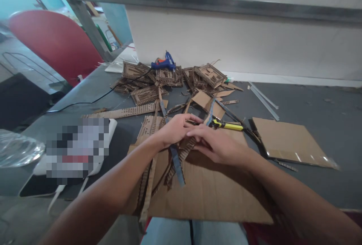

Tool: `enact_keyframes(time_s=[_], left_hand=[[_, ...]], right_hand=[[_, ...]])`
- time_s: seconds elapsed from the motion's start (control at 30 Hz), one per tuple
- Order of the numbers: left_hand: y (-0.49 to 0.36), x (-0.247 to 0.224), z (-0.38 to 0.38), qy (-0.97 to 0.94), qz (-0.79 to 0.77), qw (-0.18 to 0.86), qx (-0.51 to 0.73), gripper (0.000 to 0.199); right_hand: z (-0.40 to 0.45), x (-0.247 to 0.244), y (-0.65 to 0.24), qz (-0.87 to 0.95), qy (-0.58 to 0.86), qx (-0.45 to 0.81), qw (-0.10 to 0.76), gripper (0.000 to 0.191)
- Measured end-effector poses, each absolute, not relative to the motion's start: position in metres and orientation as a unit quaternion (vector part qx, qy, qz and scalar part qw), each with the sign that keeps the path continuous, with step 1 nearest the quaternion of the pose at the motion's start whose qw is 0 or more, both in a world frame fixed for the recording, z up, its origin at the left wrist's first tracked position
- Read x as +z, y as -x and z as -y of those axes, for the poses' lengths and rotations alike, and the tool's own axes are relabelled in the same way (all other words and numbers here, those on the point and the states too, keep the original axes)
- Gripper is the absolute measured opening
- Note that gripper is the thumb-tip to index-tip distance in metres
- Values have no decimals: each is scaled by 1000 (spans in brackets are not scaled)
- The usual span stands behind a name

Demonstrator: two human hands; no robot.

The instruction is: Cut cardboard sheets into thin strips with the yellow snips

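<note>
My left hand and my right hand are close together over a large cardboard sheet, fingertips meeting. Both are closed around narrow corrugated cardboard strips; my fingers partly hide where each strip is gripped. From under my palms a brown corrugated strip slants down to the left, beside a blue-faced strip. Another blue-edged strip rises between my hands. Just beyond my right hand lies a yellow and black utility knife. Long strips lie along the sheet's left side.
Behind are piled cardboard frames with a blue glue gun on top, its cord running left. To the right lie a cardboard piece and clear glue sticks. A phone-like device with cables and a plastic bag are left.
</note>
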State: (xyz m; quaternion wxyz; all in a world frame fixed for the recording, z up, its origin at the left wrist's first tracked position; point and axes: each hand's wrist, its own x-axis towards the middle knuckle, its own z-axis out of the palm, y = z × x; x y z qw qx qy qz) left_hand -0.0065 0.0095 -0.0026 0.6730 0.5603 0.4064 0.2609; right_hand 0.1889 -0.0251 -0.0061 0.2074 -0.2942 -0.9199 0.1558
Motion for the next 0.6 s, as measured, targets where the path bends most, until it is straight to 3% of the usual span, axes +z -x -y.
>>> enact_keyframes(time_s=[0.1,0.2,0.4,0.6], left_hand=[[5,0,-8,-539,-423,657,315,49],[4,-3,-10,-529,-434,642,346,47],[2,-9,-10,-516,-453,617,385,44],[-4,-3,-3,-554,-489,532,414,46]], right_hand=[[13,-14,-194,880,294,193,320,19],[4,-18,-197,865,286,177,372,15],[6,-15,-194,868,276,95,403,8],[8,-13,-194,859,318,76,394,13]])
